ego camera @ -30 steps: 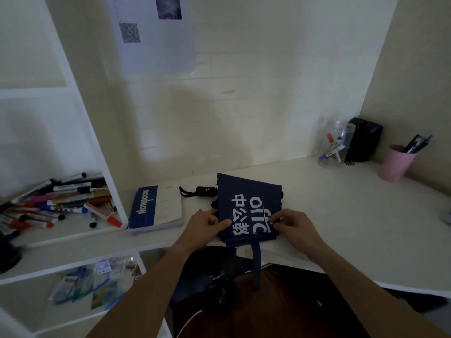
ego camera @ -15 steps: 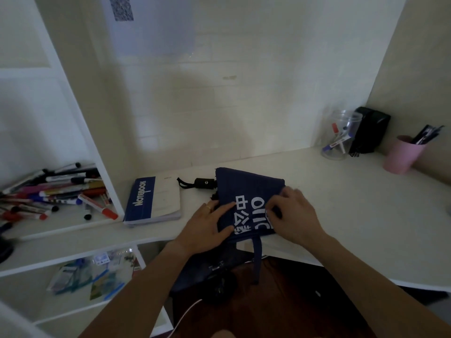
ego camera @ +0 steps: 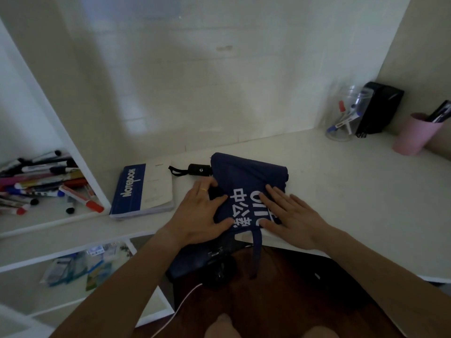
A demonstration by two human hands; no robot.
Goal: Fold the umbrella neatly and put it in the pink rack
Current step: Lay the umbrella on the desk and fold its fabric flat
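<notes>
A navy umbrella (ego camera: 246, 176) with white print lies folded flat on the white desk (ego camera: 353, 201), near its front edge. Its black handle with a wrist loop (ego camera: 195, 170) sticks out to the left. A navy strap (ego camera: 256, 252) hangs over the desk edge. My left hand (ego camera: 197, 215) rests flat on the umbrella's left side, thumb on the fabric. My right hand (ego camera: 290, 213) lies flat on its right side, fingers spread over the white print. A pink cup (ego camera: 412, 135) with dark pens stands at the far right of the desk.
A blue and white notebook (ego camera: 144, 191) lies left of the umbrella. Several markers (ego camera: 41, 184) fill the shelf at left. A clear jar of pens (ego camera: 346, 115) and a black box (ego camera: 378, 106) stand at the back right corner. Below the desk are a dark bag (ego camera: 202, 262) and a white cable.
Both hands slid forward over the folded umbrella, from pinching its near edge to lying flat on top. The view tilted down and moved closer.
</notes>
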